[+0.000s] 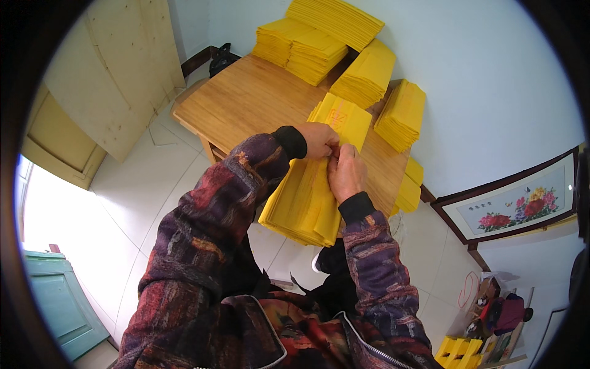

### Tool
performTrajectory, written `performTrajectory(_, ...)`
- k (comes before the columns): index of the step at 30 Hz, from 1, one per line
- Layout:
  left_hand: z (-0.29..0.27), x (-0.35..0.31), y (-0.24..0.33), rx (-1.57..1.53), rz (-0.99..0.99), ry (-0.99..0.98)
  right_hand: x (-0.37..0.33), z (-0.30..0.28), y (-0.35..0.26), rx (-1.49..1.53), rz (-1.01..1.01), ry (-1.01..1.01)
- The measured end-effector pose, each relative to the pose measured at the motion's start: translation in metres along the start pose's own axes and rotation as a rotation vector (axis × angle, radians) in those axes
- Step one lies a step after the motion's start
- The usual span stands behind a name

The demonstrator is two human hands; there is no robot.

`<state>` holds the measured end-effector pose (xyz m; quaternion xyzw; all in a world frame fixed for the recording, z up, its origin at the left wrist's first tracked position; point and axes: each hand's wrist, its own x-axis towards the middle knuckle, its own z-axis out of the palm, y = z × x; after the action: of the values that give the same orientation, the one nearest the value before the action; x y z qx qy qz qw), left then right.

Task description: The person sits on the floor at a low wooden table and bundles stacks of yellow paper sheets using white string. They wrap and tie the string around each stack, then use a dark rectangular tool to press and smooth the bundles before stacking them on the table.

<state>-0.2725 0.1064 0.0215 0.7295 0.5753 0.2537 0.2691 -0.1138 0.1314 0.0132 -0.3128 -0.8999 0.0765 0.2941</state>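
A long bundle of folded yellow sheets (307, 206) lies in front of me, its far end on the wooden table (239, 98) and its near end jutting past the table's edge. Reddish printing marks its far part. Across the middle of the bundle my left hand (318, 140) and my right hand (348, 174) meet, fingers closed and thumbs drawn together. Whatever is pinched between the fingertips is hidden or too small to make out. Both hands rest on or just above the bundle's top face.
More stacks of yellow sheets (402, 115) stand along the table's far and right sides, by the wall. A framed flower picture (510, 203) leans at the right. Wooden boards (117, 67) stand at the left, and a pile of assorted items (501, 313) lies at the lower right.
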Motion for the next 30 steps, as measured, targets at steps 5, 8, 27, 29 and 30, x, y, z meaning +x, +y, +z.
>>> performTrajectory(5,-0.006,0.009,0.002,0.036,-0.046,-0.082,0.000,-0.001,0.000,-0.018,0.005,-0.021)
performTrajectory(8,-0.009,0.011,0.003,0.053,-0.073,-0.120,0.000,0.000,0.000,-0.055,0.005,-0.041)
performTrajectory(27,-0.011,0.007,0.015,0.207,-0.093,-0.140,-0.002,0.005,0.007,-0.005,-0.018,-0.001)
performTrajectory(29,-0.011,0.007,0.015,0.200,-0.087,-0.140,-0.002,0.005,0.006,-0.002,-0.012,-0.009)
performTrajectory(30,-0.011,0.006,0.014,0.198,-0.077,-0.138,-0.002,0.004,0.006,-0.002,-0.007,-0.019)
